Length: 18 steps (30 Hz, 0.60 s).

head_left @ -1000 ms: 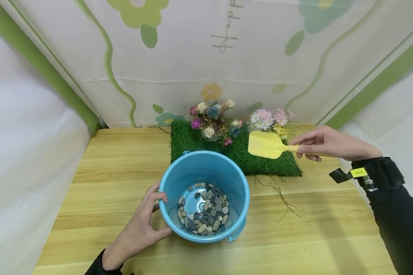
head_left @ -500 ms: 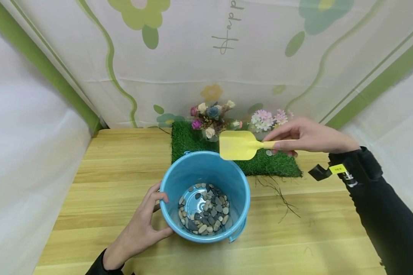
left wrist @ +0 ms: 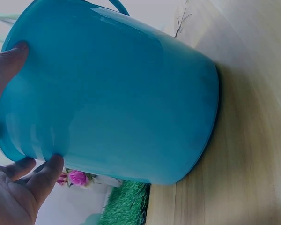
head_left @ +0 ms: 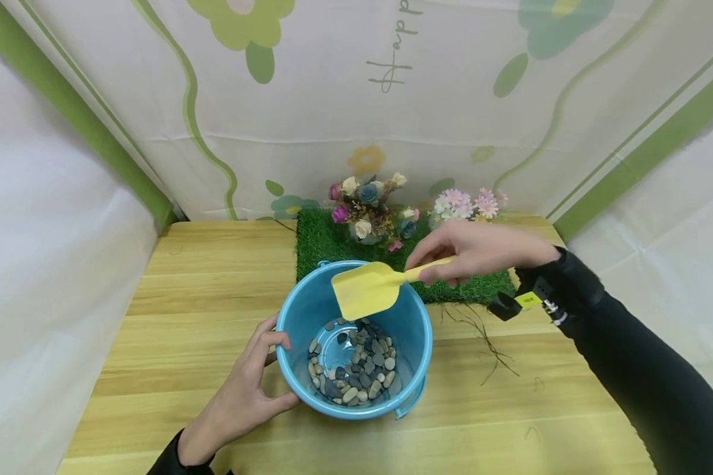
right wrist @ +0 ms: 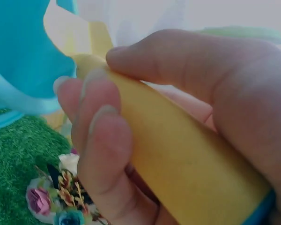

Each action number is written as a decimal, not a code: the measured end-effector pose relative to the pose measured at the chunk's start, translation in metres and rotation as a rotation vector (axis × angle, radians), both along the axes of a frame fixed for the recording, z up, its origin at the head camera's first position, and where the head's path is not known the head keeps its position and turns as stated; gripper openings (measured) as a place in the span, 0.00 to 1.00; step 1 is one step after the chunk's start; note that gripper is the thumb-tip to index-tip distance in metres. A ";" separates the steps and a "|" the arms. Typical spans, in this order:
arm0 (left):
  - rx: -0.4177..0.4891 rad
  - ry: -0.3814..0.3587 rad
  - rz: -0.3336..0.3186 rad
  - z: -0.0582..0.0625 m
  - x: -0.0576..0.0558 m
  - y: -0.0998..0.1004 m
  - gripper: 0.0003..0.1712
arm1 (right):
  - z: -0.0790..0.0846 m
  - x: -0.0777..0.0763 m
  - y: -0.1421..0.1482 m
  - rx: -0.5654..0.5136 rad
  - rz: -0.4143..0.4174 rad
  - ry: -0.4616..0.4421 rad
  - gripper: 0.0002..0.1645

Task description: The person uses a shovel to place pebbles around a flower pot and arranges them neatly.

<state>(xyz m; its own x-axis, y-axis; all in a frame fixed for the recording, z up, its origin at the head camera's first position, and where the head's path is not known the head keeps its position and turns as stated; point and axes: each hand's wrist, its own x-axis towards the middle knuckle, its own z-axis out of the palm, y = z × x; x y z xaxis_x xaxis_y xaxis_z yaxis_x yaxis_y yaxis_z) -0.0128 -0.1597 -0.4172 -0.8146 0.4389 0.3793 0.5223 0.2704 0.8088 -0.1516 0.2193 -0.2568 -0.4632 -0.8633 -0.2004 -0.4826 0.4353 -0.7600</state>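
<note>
the left hand [head_left: 240, 399] holds the near left rim of one blue bucket [head_left: 299, 310], with a finger bent over the edge. the bucket stands on the table [head_left: 214, 297], just right of that grip. inside lie many small stones [head_left: 362, 373], too piled up to count, and some of the bottom shows bare. one yellow shovel [head_left: 365, 290] sticks out left from the right hand's grip, its blade over the bucket's opening. past that grip, on one grass mat [head_left: 314, 244], are two bunches of flowers: mixed roses [head_left: 362, 229] farther left and pink daisies [head_left: 454, 198] just behind. the right hand [head_left: 475, 249] pinches the shovel's handle.

so far, both things seem held and the blade is over the bucket. left undone, i think: it is not down in the stones, and no stones show on it.
</note>
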 end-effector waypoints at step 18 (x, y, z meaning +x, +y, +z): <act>0.008 -0.006 -0.008 -0.001 0.000 -0.001 0.40 | -0.011 0.003 -0.061 0.204 0.155 0.059 0.11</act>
